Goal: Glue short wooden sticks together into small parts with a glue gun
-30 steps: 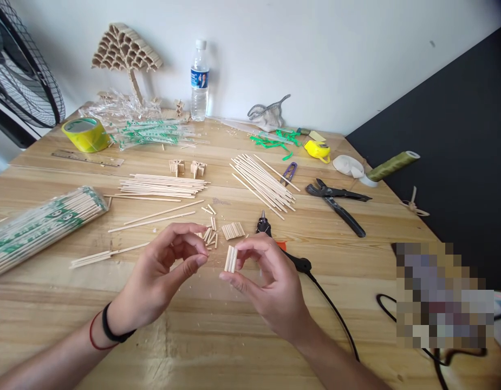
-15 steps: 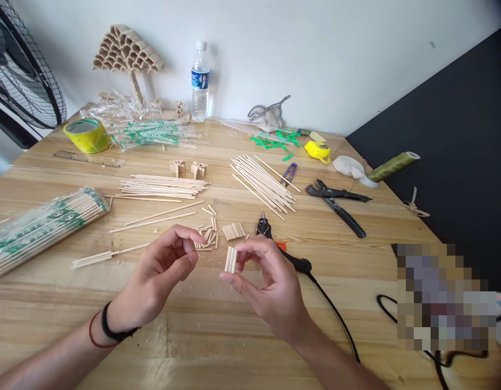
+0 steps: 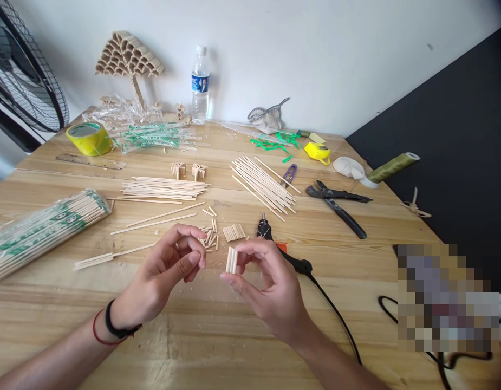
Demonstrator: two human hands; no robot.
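Wee stick block up in R hand

I've got my R hand (image 3: 274,287) shut in a pinch, thumb & fingertips on a small stick block (image 3: 231,260), approx. 3 short sticks side by side. It's held up over the near-middle of the worktop (image 3: 218,346), a bit tilted.

My L hand (image 3: 164,276) is just left of it, apart from it, fingers curled, thumb close to them. Can't tell if it's got a tiny bit inside.

Just past my hands: short cut sticks (image 3: 210,237) in a messy heap, w/ a flat stick piece (image 3: 233,233) to their right. The black glue gun (image 3: 264,230) is by the R hand, on its far side. Farther back are 2 long-stick piles: left pile (image 3: 167,188) & right pile (image 3: 264,186). Pliers (image 3: 337,201) lie to the right, bagged sticks (image 3: 51,230) to the left. Water bottle (image 3: 200,86) stands at the far edge.
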